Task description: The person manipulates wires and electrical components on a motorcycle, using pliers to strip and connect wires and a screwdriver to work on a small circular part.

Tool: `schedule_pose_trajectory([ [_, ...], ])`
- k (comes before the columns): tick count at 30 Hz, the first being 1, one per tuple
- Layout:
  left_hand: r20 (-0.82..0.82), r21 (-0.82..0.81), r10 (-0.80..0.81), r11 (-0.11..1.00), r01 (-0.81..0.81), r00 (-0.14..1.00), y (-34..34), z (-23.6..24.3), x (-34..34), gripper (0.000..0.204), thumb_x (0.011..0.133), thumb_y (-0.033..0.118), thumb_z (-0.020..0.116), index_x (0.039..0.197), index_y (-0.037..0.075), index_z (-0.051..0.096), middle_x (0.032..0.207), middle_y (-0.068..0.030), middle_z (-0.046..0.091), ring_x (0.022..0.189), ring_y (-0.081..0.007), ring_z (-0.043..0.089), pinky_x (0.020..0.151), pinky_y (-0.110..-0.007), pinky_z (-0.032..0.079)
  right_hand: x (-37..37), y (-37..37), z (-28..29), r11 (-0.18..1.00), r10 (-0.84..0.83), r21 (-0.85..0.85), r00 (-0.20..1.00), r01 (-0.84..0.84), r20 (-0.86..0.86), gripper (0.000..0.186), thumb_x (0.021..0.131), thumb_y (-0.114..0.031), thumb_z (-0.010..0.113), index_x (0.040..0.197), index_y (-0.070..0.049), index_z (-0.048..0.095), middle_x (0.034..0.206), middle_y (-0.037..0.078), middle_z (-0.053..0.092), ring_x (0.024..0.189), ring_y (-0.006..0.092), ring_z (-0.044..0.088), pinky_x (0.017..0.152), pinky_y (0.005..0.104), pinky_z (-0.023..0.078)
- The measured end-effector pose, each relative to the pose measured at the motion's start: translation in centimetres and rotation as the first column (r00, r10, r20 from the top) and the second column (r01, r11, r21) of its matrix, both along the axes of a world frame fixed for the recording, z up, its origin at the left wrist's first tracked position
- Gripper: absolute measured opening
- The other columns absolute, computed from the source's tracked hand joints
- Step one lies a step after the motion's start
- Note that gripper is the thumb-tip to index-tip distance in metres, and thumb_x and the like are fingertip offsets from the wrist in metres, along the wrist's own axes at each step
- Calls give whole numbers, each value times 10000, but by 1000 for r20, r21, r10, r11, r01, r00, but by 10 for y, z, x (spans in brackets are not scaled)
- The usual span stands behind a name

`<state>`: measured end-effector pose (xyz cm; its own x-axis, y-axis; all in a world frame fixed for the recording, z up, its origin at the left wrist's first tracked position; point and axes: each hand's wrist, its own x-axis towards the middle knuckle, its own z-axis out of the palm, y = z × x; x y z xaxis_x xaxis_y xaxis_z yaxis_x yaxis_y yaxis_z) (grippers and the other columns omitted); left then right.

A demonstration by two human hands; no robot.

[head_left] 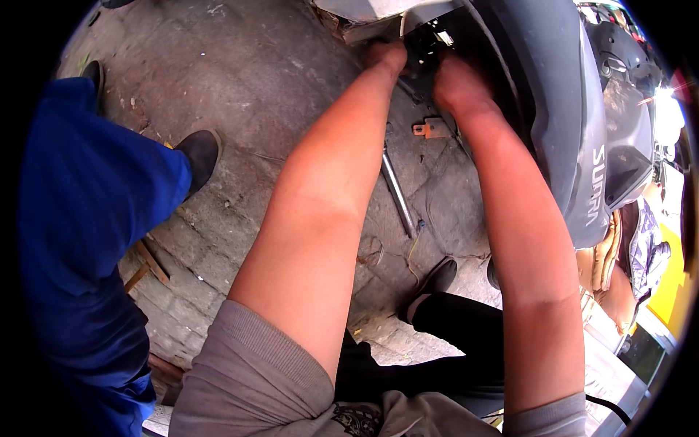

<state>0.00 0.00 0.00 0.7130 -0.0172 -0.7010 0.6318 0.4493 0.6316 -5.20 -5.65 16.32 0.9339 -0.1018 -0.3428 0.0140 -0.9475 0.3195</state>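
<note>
Left hand (pixel 386 57) and right hand (pixel 455 86) inside grey scooter body (pixel 582 109).

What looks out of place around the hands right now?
A small orange bracket lies loose on the paving just below the right hand, and a metal rod lies on the ground between the forearms. Thin wires trail loose nearby.

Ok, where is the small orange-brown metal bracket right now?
In the head view the small orange-brown metal bracket lies on the grey stone pavement, just below the right hand, between both forearms.
</note>
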Motion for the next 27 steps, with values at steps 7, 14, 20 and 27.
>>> schedule_pose_trajectory([
  [7,5,-28,26,999,-26,1000,-22,-6,-2,482,998,358,689,1271,-34,630,1084,-148,720,878,-282,733,665,-440,652,0,-22,-10,987,104,-135,988,-88,116,370,898,-86,633,1264,-74,680,1313,222,660,1220,390,643,1027,452,533],
  [14,-4,-30,-1,1000,1,1000,-17,-7,0,481,1002,364,683,1264,-36,633,1104,-154,717,896,-286,737,671,-440,650,8,-32,-28,982,135,-159,972,-104,194,343,944,-117,614,1282,-81,661,1303,237,656,1194,391,656,999,467,549],
  [20,44,-43,12,999,-10,999,-4,-16,3,476,1010,337,678,1278,-53,624,1165,-189,697,970,-304,729,717,-453,657,-2,-20,-24,921,241,-335,967,-199,89,332,991,-139,560,1320,-133,609,1250,264,647,1125,422,676,959,501,565],
  [27,-6,-46,79,996,-79,997,-8,-5,-1,447,998,300,698,1246,-67,636,1164,-190,702,948,-304,738,702,-441,661,7,-29,-35,987,73,-148,996,-64,58,344,983,-176,581,1320,-111,608,1312,221,658,1201,391,659,957,497,571],
])
